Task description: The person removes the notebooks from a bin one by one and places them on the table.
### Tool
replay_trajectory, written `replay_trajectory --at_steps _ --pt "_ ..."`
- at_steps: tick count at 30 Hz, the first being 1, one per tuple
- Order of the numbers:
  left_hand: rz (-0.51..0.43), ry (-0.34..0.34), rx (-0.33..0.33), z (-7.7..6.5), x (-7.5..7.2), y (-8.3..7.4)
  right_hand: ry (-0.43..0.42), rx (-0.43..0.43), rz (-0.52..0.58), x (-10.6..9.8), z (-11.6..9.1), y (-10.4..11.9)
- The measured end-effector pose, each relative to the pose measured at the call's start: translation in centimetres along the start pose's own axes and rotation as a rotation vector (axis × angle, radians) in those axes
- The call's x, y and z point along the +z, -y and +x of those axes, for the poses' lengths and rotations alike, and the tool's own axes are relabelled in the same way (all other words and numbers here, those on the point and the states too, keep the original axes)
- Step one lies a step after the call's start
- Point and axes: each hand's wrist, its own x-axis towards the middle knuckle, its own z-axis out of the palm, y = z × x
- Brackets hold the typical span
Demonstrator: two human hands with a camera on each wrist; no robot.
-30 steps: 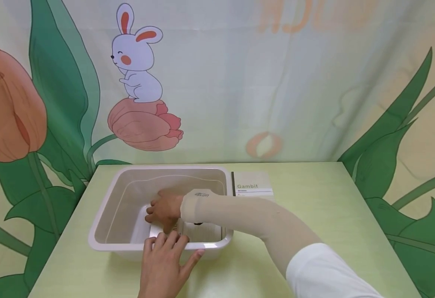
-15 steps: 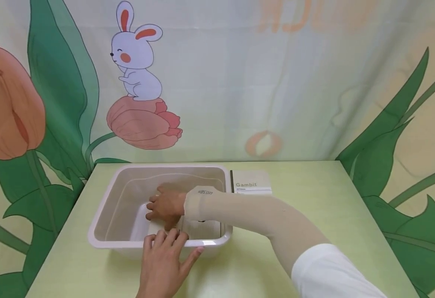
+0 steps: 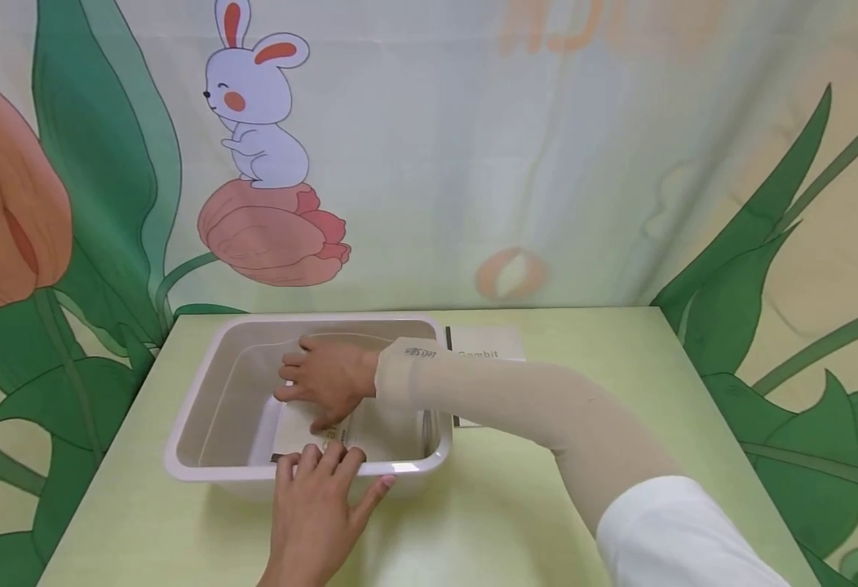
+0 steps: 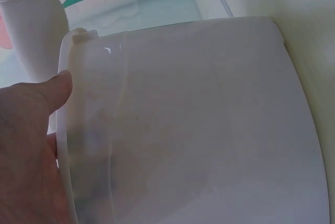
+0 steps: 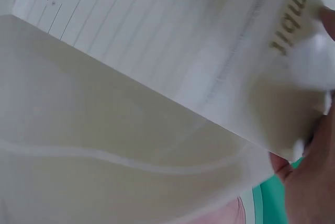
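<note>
My right hand [image 3: 329,377] reaches into the pale grey plastic basin [image 3: 179,424] with its fingers spread across a light-coloured notebook [image 3: 293,428]. In the right wrist view, fingers [image 5: 313,174] wrap past the edge of this notebook [image 5: 157,51], marked "Gambit" and "A5", and hold it slanted above the basin. Another notebook [image 3: 388,432] lies inside, to the right, partly under my forearm. On the near rim, my left hand [image 3: 316,501] grips the basin, fingertips over the inside and thumb outside. The left wrist view shows the basin's outer wall [image 4: 199,119] filling most of the picture.
Right of the basin, a "Gambit" notebook [image 3: 488,338] with a dark spine lies on the light green table [image 3: 590,342], partly covered by my sleeved forearm [image 3: 502,391]. A curtain [image 3: 429,163] printed with a rabbit and tulips hangs behind the table.
My right hand has risen and shifted slightly back, and more of the notebook under it shows. The left hand stays on the near rim. The head view has tilted slightly.
</note>
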Motion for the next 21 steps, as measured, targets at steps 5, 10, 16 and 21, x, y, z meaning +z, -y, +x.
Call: replay_trajectory --at_steps 5,10,16,21 --pt "-0.006 -0.005 0.001 0.2 0.0 0.2 -0.114 0.037 0.025 -1.9 -0.7 -1.8" --pt "-0.011 -0.006 -0.003 0.2 0.0 0.2 -0.238 0.127 0.066 -3.5 -1.9 -3.6" --pt "-0.011 0.036 -0.030 0.2 -0.2 0.1 -0.411 0.282 0.123 -4.6 -4.2 -6.2" --pt "-0.002 0.041 -0.028 0.1 -0.2 0.1 -0.564 0.426 0.191 -5.3 -7.0 -7.8"
